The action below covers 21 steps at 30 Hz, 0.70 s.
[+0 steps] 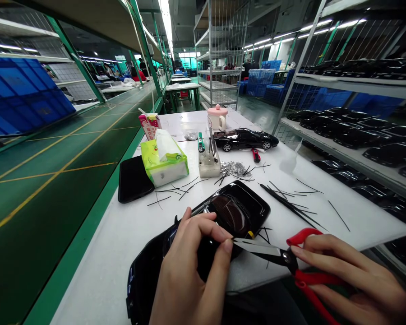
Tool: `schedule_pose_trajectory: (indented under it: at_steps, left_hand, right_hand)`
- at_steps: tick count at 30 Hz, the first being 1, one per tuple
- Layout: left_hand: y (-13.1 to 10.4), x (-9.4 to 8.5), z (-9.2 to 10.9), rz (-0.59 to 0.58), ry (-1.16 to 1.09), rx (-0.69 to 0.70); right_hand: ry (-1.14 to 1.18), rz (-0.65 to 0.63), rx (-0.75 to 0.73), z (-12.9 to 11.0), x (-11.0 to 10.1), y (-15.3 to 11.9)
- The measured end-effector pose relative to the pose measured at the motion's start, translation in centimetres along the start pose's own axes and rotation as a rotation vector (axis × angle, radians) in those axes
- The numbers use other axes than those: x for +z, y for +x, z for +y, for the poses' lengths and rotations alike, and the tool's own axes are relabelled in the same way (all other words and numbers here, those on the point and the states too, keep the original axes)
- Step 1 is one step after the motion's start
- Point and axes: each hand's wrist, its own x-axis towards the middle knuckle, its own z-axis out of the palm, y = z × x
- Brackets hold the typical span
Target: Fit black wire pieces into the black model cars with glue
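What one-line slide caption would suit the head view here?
Red-handled scissors in the right hand, tips beside the left hand over a glossy black model car body at a white table.

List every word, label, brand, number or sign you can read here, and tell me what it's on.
Readable with certainty: none.
Pink drink carton: printed characters, too small and blurred to read.
Green tissue pack: a small logo on the wrapper, too blurred to read.
Lidded mug: any marking is too small to make out.
Red-handled scissors: no lettering can be made out.
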Motion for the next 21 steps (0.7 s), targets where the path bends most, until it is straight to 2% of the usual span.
schedule_pose_trajectory:
  at_steps: [7, 12, 17, 21]
  left_hand:
    - [0.1, -0.1, 0.0, -0.004, 0.003, -0.018]
    - [0.0, 0.0, -0.1, 0.000, -0.009, -0.005]
    - [0.0, 0.1, 0.0, -0.004, -0.014, -0.019]
    - [0.2, 0.0, 0.2, 0.002, 0.027, 0.000]
  right_hand:
    - [-0.001, 0.027, -0.006, 0.0, 0.3, 0.1]
    - [-0.006, -0.007, -0.037, -0.5, 0.2, 0.6]
    - [0.065, 0.075, -0.007, -1.3, 0.4, 1.1]
    - [0.116, 0.062, 0.003, -1.3, 0.5, 1.5]
